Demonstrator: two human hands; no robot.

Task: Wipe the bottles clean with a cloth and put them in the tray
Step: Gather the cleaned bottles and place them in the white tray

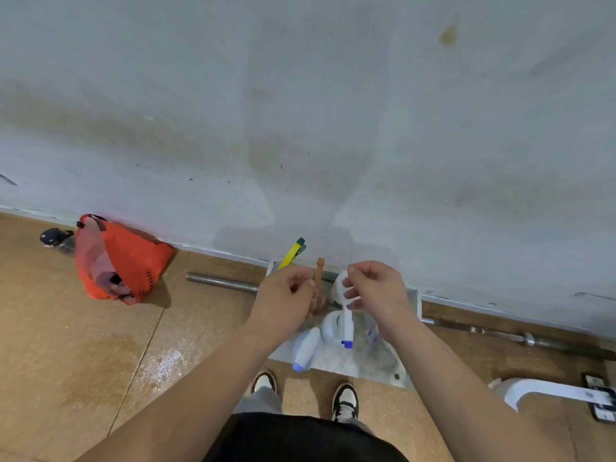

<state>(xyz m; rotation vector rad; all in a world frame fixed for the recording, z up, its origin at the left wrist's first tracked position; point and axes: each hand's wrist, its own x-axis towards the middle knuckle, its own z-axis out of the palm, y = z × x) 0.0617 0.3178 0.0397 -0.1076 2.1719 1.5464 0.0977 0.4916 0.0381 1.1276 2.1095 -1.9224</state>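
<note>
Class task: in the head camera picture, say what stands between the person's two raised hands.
In the head view, a brown stick-like handle stands upright between the left hand and the right hand, near the wall. What it belongs to cannot be told.

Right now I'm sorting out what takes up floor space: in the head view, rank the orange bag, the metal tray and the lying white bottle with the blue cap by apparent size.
1. Metal tray, partly hidden by the arms, so its lead over the bag is unsure.
2. Orange bag.
3. White bottle, clearly smallest.
</note>
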